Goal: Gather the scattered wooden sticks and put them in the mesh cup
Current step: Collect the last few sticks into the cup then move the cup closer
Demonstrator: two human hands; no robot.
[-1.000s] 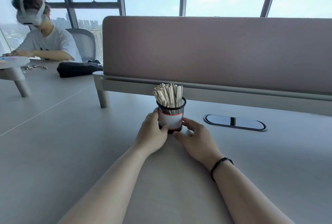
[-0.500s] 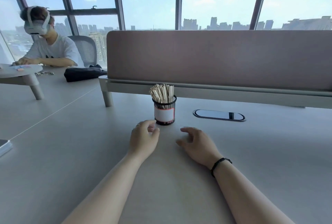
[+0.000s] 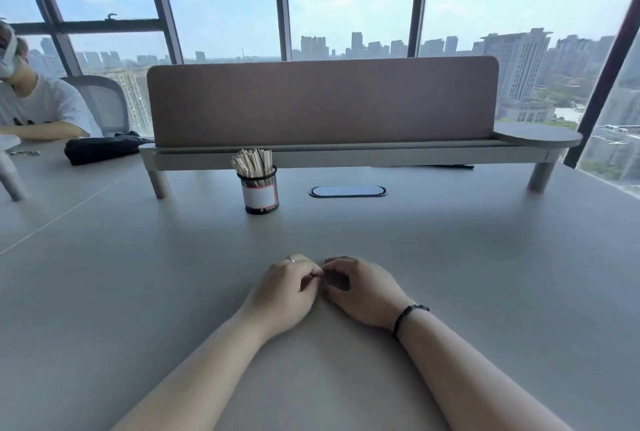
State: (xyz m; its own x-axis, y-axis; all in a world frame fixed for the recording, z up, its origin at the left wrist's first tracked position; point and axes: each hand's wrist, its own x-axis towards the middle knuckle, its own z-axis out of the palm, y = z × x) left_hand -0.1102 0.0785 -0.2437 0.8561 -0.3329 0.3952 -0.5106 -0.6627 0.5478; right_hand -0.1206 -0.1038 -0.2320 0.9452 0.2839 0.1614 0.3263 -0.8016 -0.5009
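Since a second ago both hands have let go of the mesh cup (image 3: 260, 189) and drawn back toward the body, so the left hand (image 3: 284, 292) and right hand (image 3: 363, 288) now rest side by side on the grey table (image 3: 138, 292), well apart from the cup. Their fingers are loosely curled and empty, fingertips nearly touching. The black cup with its white, red-edged label stands upright near the desk divider (image 3: 322, 101), beside the oval cable port (image 3: 347, 191), packed with pale wooden sticks (image 3: 252, 162) fanning above its rim.
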